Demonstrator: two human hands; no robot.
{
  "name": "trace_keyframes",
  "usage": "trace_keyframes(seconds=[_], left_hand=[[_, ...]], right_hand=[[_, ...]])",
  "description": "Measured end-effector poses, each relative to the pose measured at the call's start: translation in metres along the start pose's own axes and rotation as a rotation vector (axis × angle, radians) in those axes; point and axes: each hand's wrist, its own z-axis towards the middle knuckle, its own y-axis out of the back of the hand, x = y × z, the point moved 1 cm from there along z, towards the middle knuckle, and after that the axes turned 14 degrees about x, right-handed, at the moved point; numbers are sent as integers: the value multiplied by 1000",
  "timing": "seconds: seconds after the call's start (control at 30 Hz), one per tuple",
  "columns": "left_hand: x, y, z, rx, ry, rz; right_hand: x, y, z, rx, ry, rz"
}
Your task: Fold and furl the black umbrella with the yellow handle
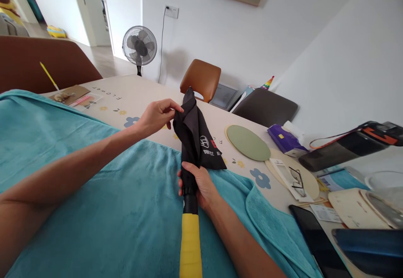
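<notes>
While my right hand wraps its fingers round the black umbrella just above its yellow handle, my left hand holds a higher fold in a narrow pinch. The umbrella points across the table. From my end, I judge it partly furled: canopy collapsed, but the printed panel flares loose and no fastened strap shows.
</notes>
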Motion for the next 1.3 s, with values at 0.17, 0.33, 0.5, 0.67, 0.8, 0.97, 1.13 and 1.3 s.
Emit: trace_keyframes(seconds=[0.17,0.33,0.5,0.67,0.8,0.97,1.13,1.3], left_hand=[[8,2,-2,285,-105,129],[4,11,-8,403,-281,501],[-9,26,-10,457,-196,691],[-2,27,-9,560,-179,883],[15,18,-9,636,-191,882],[31,-9,-17,684,-314,966],[41,-29,-22,676,-399,1079],[44,-37,-24,657,-442,1106]], right_hand=[[1,-1,-1,-7,-5,-12],[0,-1,0,-16,-26,-9],[0,-2,-1,-24,-7,-22],[1,-4,-3,-17,16,-10],[1,-4,-3,-23,22,-10],[1,-1,-1,-1,25,45],[6,1,-2,18,-75,94],[14,0,-4,68,-139,202]])
